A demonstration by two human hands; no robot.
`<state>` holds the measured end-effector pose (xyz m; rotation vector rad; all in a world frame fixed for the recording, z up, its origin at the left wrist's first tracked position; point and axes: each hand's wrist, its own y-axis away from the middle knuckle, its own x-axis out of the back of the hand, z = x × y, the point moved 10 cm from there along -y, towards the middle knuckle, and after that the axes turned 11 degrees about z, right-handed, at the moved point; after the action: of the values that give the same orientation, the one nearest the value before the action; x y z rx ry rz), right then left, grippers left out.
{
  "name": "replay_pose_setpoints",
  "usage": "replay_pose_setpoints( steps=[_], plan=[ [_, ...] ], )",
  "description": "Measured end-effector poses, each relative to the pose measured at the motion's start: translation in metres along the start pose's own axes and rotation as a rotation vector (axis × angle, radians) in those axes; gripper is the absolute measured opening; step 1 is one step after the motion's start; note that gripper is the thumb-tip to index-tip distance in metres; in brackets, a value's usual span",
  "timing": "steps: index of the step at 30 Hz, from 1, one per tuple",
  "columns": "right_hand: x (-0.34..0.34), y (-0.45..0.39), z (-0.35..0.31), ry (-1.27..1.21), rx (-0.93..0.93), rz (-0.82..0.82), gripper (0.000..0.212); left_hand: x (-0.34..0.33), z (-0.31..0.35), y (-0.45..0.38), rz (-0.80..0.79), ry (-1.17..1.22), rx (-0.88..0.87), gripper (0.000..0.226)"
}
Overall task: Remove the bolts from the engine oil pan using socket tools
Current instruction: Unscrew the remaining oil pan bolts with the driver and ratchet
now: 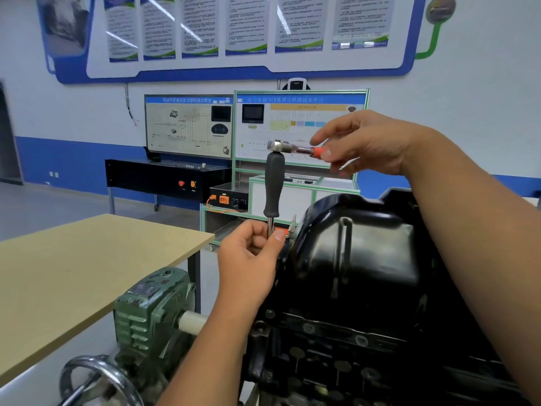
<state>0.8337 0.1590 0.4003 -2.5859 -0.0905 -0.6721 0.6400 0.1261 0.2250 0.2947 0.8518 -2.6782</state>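
socket [271, 234] hidden behind left hand [248, 253]

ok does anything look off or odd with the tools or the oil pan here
Nothing looks damaged or spilled. One unusual thing: the ratchet sits on top of the black-handled driver, stacked upright by the oil pan. The left hand pinches the shaft low down; the right hand holds the ratchet's red handle.

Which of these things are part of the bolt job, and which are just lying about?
In the job: oil pan, driver, ratchet, left hand, right hand.
Lying about: table, green gearbox, handwheel, training panels.
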Motion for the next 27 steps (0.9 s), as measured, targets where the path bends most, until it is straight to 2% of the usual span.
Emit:
replay_pose_setpoints(
  steps=[3,4,5,8,9,10,11,14,15,16,19,20,21,22,24,25,26,27],
  plan=[
    [-0.032,0.021,-0.015,-0.210,0.008,-0.377,0.057,0.005,0.003,-0.003,0.065,-0.034,-0.044,0.030],
    [-0.037,0.027,-0.018,-0.245,0.020,-0.451,0.061,0.007,0.003,-0.003,0.077,-0.034,-0.046,0.031],
    [-0.036,0.025,-0.018,-0.245,0.025,-0.432,0.061,0.007,0.002,-0.004,0.082,-0.031,-0.043,0.032],
    [-0.003,0.005,-0.008,-0.071,0.031,-0.042,0.045,0.006,-0.002,-0.002,0.057,0.022,-0.009,0.026],
    [0.004,0.002,-0.006,-0.001,0.035,0.036,0.041,0.004,-0.002,-0.001,0.039,0.046,0.002,0.021],
    [0.003,0.002,-0.005,0.026,0.029,0.041,0.040,0.003,-0.002,0.000,0.025,0.052,0.003,0.017],
    [-0.004,0.004,-0.005,0.001,0.018,-0.030,0.042,0.003,0.000,0.000,0.022,0.040,-0.007,0.015],
    [-0.036,0.025,-0.013,-0.171,-0.011,-0.405,0.059,0.005,0.002,-0.003,0.057,-0.015,-0.039,0.024],
    [-0.039,0.028,-0.014,-0.186,-0.008,-0.444,0.061,0.005,0.003,-0.003,0.064,-0.025,-0.039,0.027],
    [-0.035,0.024,-0.013,-0.176,-0.003,-0.397,0.058,0.005,0.002,-0.003,0.062,-0.026,-0.034,0.029],
    [-0.004,0.003,-0.005,-0.042,0.002,-0.046,0.040,0.002,0.002,0.000,0.023,0.014,-0.017,0.021],
    [-0.001,0.002,-0.005,-0.007,0.009,-0.010,0.038,0.001,0.003,0.000,0.011,0.017,-0.023,0.016],
    [-0.006,0.004,-0.005,-0.002,0.011,-0.052,0.040,0.001,0.003,0.000,0.012,0.001,-0.038,0.012],
    [-0.016,0.010,-0.006,-0.041,0.005,-0.161,0.045,0.002,0.005,-0.001,0.023,-0.029,-0.060,0.011],
    [-0.037,0.026,-0.013,-0.155,-0.006,-0.413,0.060,0.005,0.007,-0.002,0.059,-0.071,-0.087,0.017],
    [-0.040,0.030,-0.016,-0.180,0.005,-0.457,0.063,0.007,0.006,-0.003,0.075,-0.071,-0.090,0.021],
    [-0.035,0.025,-0.016,-0.177,0.018,-0.405,0.062,0.008,0.006,-0.003,0.082,-0.065,-0.093,0.022],
    [-0.024,0.016,-0.014,-0.152,0.026,-0.271,0.056,0.008,0.006,-0.002,0.079,-0.054,-0.088,0.020]
  ],
)
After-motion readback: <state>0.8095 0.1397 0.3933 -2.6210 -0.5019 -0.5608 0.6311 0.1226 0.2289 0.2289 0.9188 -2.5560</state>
